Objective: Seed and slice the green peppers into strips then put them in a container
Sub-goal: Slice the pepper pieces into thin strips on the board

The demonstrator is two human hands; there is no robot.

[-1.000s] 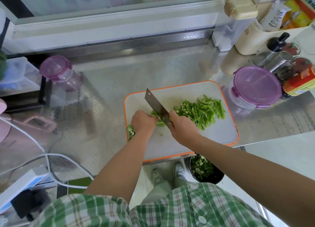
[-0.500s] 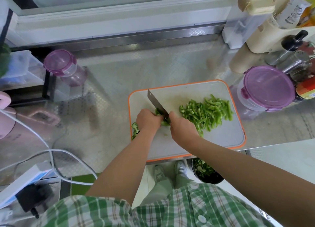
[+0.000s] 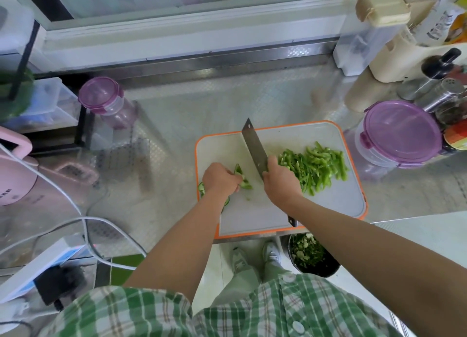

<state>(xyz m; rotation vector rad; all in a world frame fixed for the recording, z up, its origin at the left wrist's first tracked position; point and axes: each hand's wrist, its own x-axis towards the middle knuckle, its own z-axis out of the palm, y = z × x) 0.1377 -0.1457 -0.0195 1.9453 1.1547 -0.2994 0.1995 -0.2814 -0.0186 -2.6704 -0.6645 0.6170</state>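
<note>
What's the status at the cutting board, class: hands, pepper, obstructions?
Left hand pinning pepper piece. Right hand gripping cleaver, blade beside piece. Strips piled right. Nothing blocking.

Green pepper strips (image 3: 316,168), orange-rimmed white cutting board (image 3: 326,207), purple lid (image 3: 403,132)

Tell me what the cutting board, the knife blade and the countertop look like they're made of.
Cutting board: likely plastic, matte pale grey with an orange moulded rim. Knife blade: metal, probably steel, dull grey with a hanging hole near its tip. Countertop: seemingly stainless steel, shiny and reflective with a fine embossed pattern.
</note>
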